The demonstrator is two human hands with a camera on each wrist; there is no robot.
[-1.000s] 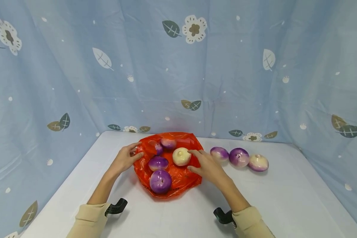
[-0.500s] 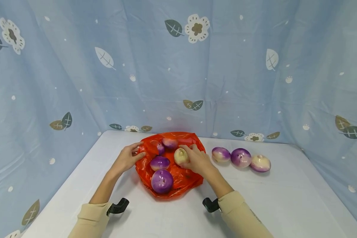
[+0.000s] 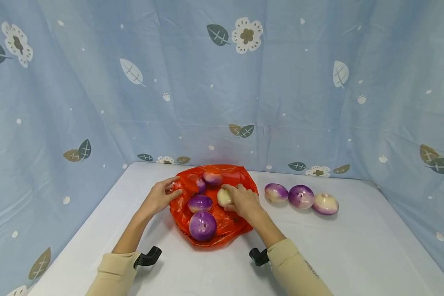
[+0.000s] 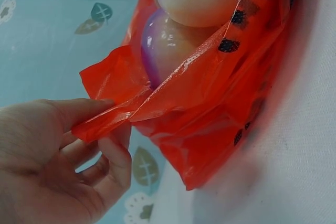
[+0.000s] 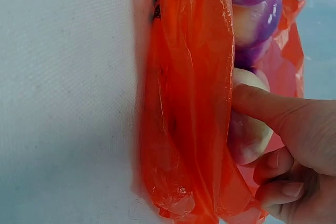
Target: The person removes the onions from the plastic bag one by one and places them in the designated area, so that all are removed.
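Note:
A red plastic bag (image 3: 227, 222) lies spread open on the white table, with several purple-and-cream turnips (image 3: 202, 226) inside. My left hand (image 3: 158, 198) pinches the left edge of the bag; in the left wrist view the thin red plastic (image 4: 113, 116) folds between thumb and fingers. Inside the bag's right part, my right hand (image 3: 247, 203) grips a turnip (image 3: 223, 197) whose pale end faces up. The right wrist view shows the thumb on that turnip (image 5: 247, 142), while the bag wall hides its lower side.
To the right of the bag, three turnips sit in a row on the table: one (image 3: 276, 193) nearest the bag, a darker one (image 3: 301, 196), and a paler one (image 3: 325, 204). Blue patterned curtains (image 3: 192, 94) close off the back and sides.
My right hand has moved left over the bag and its fingers have come around the pale-ended turnip, which has tilted. My left hand stays at the bag's edge.

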